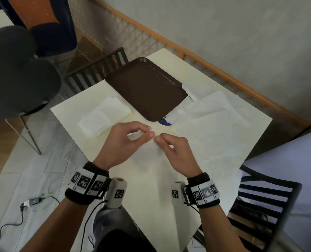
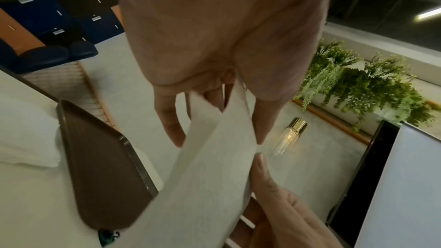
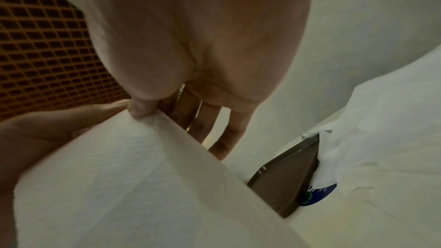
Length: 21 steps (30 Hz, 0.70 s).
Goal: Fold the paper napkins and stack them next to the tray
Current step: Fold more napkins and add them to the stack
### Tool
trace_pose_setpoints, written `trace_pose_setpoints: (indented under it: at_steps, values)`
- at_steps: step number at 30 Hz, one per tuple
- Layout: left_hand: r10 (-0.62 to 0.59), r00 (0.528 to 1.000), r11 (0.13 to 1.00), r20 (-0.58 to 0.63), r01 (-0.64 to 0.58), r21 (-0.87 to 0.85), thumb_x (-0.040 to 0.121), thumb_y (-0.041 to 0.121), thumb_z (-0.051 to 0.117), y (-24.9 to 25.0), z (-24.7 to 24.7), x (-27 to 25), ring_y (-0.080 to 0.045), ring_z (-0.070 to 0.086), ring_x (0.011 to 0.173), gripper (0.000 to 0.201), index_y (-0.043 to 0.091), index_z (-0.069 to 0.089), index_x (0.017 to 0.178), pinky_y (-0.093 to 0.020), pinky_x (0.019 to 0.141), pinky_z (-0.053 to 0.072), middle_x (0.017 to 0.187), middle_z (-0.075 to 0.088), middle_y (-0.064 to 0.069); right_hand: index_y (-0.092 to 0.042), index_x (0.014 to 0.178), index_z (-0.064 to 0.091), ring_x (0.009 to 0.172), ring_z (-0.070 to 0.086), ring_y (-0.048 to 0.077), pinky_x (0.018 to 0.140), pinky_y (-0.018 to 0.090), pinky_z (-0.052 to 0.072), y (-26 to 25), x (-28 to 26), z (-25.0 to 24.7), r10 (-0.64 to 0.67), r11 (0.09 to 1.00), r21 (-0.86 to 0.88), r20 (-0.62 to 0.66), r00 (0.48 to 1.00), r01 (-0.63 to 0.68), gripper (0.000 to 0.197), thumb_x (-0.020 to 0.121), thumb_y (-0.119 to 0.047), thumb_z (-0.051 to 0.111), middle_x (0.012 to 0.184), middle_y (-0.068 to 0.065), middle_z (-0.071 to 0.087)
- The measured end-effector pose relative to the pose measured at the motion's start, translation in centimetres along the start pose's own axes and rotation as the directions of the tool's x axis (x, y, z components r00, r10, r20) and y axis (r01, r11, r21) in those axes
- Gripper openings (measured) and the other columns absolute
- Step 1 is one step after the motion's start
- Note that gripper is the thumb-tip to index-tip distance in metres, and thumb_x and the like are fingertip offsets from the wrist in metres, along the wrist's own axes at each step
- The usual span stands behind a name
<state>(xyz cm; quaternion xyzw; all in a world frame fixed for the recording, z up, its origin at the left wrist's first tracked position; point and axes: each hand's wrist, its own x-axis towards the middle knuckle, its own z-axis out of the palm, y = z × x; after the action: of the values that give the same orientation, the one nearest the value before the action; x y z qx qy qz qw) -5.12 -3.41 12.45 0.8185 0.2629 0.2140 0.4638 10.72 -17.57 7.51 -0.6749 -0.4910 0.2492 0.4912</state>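
1. Head view: A napkin is held just above the near part of the table, in front of the tray. Its far edge is pinched by the left hand and the right hand, whose fingertips almost meet. A stack of folded napkins lies just left of the tray; loose sheets lie spread to its right, one edge tucked under the tray. The napkin is judged light, limp and easily torn, so it is best taken at corners or along an edge, with a gentle pinch.

2. Left wrist view: The napkin is seen hanging as a soft band from the left hand, gripped between thumb and curled fingers. The right hand is touching its lower edge. The tray is seen to the left, with the stack beyond it.

3. Right wrist view: A corner of the napkin is pinched by the thumb of the right hand; the other fingers are loosely extended behind the sheet. The left hand is seen beside it. A tray corner shows below, with the sheets against it.
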Motion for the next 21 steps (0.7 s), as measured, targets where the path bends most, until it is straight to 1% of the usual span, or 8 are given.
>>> trace_pose_setpoints:
  at_steps: [4, 7, 10, 12, 14, 16, 19, 21]
  values:
    - [-0.049, 0.986, 0.999, -0.158, 0.046, -0.022, 0.096, 0.03, 0.079, 0.6, -1.0, 0.6, -0.005, 0.075, 0.094, 0.012, 0.021, 0.082, 0.09, -0.029, 0.093, 0.058, 0.091, 0.08, 0.014, -0.038, 0.076, 0.053, 0.068, 0.046, 0.002, 0.068, 0.017, 0.038, 0.0, 0.7, 0.5, 0.052, 0.999, 0.01, 0.053, 0.997, -0.053, 0.04, 0.113, -0.026, 0.062, 0.069, -0.018, 0.051]
    - [-0.149, 0.931, 0.987, -0.332, 0.118, -0.111, 0.097, 0.034, 0.078, -0.7, -2.5, 0.7, -0.006, 0.075, 0.095, 0.013, 0.023, 0.082, 0.093, -0.041, 0.096, 0.061, 0.095, 0.08, 0.014, -0.028, 0.082, 0.063, 0.073, 0.054, 0.001, 0.073, 0.018, 0.043, 1.4, 0.4, 0.3, 0.103, 0.994, 0.036, 0.072, 0.992, -0.106, 0.03, 0.111, -0.025, 0.065, 0.076, -0.018, 0.061]
    - [-0.223, 0.882, 0.97, -0.415, 0.157, -0.187, 0.098, 0.037, 0.078, -2.5, -3.6, 0.6, -0.012, 0.076, 0.095, 0.016, 0.022, 0.081, 0.094, -0.049, 0.095, 0.063, 0.094, 0.081, 0.01, -0.019, 0.094, 0.067, 0.082, 0.06, 0.005, 0.077, 0.024, 0.047, 2.3, 0.8, 1.0, 0.169, 0.97, 0.178, -0.019, 0.985, -0.163, 0.021, 0.11, -0.033, 0.066, 0.088, -0.013, 0.069]
    - [-0.239, 0.864, 0.968, -0.444, 0.172, -0.185, 0.098, 0.038, 0.077, -3.4, -3.9, 0.7, -0.011, 0.076, 0.095, 0.017, 0.023, 0.08, 0.094, -0.048, 0.094, 0.063, 0.093, 0.08, 0.011, -0.02, 0.106, 0.069, 0.083, 0.066, 0.014, 0.075, 0.026, 0.05, 1.6, 1.8, 2.4, 0.222, 0.946, 0.229, 0.054, 0.974, -0.228, 0.024, 0.104, -0.043, 0.07, 0.092, -0.008, 0.074]
    - [-0.263, 0.82, 0.964, -0.508, 0.201, -0.175, 0.099, 0.04, 0.076, -4.6, -4.2, 1.0, -0.008, 0.075, 0.093, 0.018, 0.023, 0.079, 0.094, -0.045, 0.093, 0.063, 0.091, 0.079, 0.014, -0.022, 0.1, 0.071, 0.075, 0.066, 0.01, 0.069, 0.021, 0.048, 1.6, 3.0, 3.8, 0.244, 0.947, 0.18, 0.134, 0.96, -0.266, 0.015, 0.102, -0.036, 0.078, 0.085, -0.012, 0.074]
    - [-0.286, 0.753, 0.958, -0.592, 0.217, -0.188, 0.099, 0.038, 0.076, -6.1, -4.9, 1.4, -0.006, 0.074, 0.088, 0.019, 0.019, 0.077, 0.096, -0.041, 0.089, 0.064, 0.088, 0.078, 0.012, -0.022, 0.092, 0.073, 0.065, 0.062, 0.005, 0.063, 0.019, 0.048, 2.6, 4.4, 4.7, 0.294, 0.935, 0.183, 0.079, 0.952, -0.304, 0.014, 0.101, -0.029, 0.081, 0.074, -0.017, 0.07]
    - [-0.311, 0.701, 0.95, -0.642, 0.239, -0.199, 0.1, 0.029, 0.076, -9.0, -6.0, 1.7, -0.002, 0.073, 0.076, 0.015, 0.016, 0.07, 0.105, -0.04, 0.077, 0.065, 0.086, 0.077, 0.012, -0.008, 0.096, 0.071, 0.084, 0.077, 0.029, 0.081, 0.048, 0.064, 4.5, 7.3, 6.2, 0.421, 0.879, 0.283, -0.086, 0.903, -0.383, 0.035, 0.095, -0.04, 0.085, 0.088, 0.013, 0.078]
    - [-0.314, 0.674, 0.948, -0.669, 0.26, -0.183, 0.101, 0.023, 0.074, -11.2, -6.6, 1.8, -0.002, 0.071, 0.071, 0.016, 0.021, 0.064, 0.114, -0.035, 0.071, 0.061, 0.085, 0.076, 0.01, -0.015, 0.096, 0.071, 0.085, 0.074, 0.019, 0.083, 0.044, 0.06, 5.0, 10.1, 7.7, 0.429, 0.887, 0.265, -0.169, 0.887, -0.378, 0.022, 0.095, -0.033, 0.083, 0.088, 0.012, 0.077]
